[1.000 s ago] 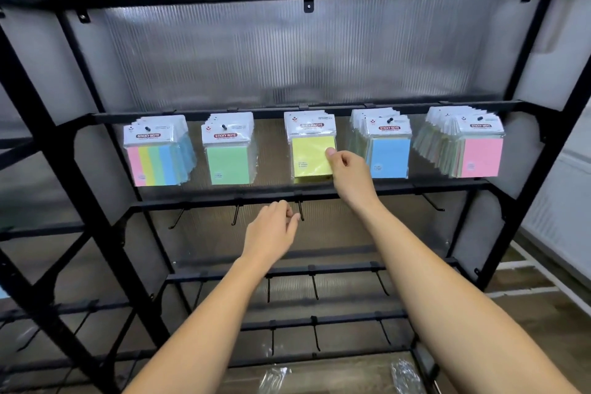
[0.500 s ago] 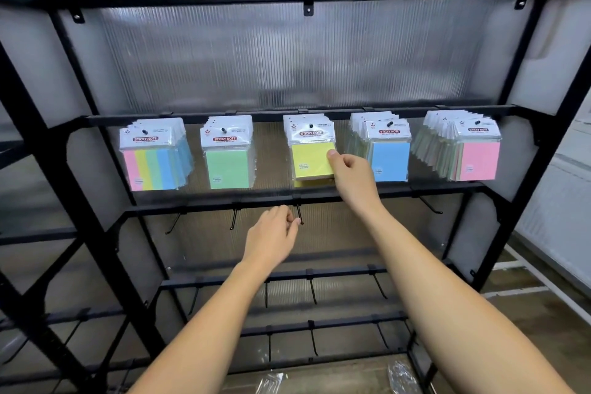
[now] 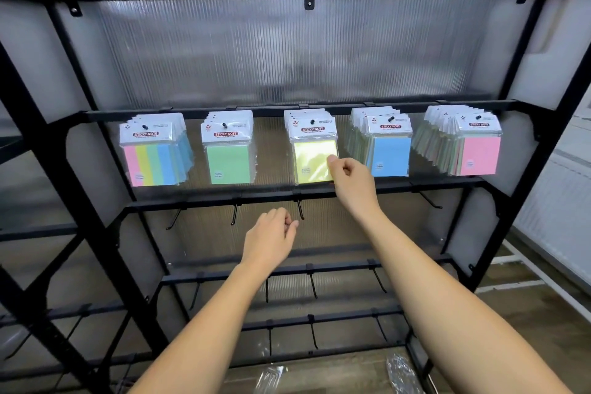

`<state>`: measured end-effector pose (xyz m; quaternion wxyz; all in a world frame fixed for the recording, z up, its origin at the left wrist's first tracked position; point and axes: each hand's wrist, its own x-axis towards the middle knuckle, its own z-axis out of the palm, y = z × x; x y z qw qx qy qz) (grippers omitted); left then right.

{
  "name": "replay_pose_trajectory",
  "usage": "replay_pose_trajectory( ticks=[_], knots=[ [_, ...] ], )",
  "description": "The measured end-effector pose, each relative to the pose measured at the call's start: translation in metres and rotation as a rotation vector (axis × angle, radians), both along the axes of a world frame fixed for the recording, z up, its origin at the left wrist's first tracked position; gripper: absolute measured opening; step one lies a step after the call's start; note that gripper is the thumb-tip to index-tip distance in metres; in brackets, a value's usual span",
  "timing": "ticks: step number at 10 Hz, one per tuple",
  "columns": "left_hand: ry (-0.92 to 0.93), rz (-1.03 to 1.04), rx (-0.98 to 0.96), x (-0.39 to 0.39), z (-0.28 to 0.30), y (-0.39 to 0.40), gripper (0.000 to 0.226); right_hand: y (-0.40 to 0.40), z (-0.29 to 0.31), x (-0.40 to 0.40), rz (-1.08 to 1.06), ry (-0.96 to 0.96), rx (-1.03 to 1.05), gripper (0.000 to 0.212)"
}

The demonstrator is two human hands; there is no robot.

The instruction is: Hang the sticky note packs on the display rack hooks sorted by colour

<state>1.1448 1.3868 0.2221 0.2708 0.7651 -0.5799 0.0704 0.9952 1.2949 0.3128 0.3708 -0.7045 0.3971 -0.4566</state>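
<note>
1. The display rack (image 3: 96,211) was a black metal frame backed by ribbed translucent panels, with several horizontal bars carrying hooks
2. The top occupied bar (image 3: 300,110) held five groups of sticky note packs, each hung on its own hook and sorted by colour
3. From left to right the groups were: multicolour striped packs (image 3: 150,165), green packs (image 3: 228,163), yellow packs (image 3: 311,160), blue packs (image 3: 390,155) and pink packs (image 3: 479,155)
4. The blue and pink groups were the thickest, with many packs fanned out behind the front one
5. The right hand (image 3: 350,176) was raised to the yellow packs; its thumb and forefinger lay at the lower right edge of the front pack, and the remaining fingers were curled. Whether the tips actually pinched the pack edge could not be confirmed
6. The left hand (image 3: 271,237) hung below the second bar (image 3: 224,200), just beside an unloaded hook (image 3: 300,209), with fingers curled inward and nothing visible in them
7. The hooks on the lower bars carried no packs
8. Two crumpled pieces of clear plastic wrap (image 3: 399,371) lay on the floor at the base of the rack
</note>
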Motion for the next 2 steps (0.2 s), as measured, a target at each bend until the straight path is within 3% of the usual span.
replay_pose_trajectory(
  ticks=[2],
  knots=[
    [0.006,0.038,0.033,-0.001,-0.012,0.009,0.023,-0.003,-0.027,0.003,-0.061,0.090,0.000,0.035]
  ],
)
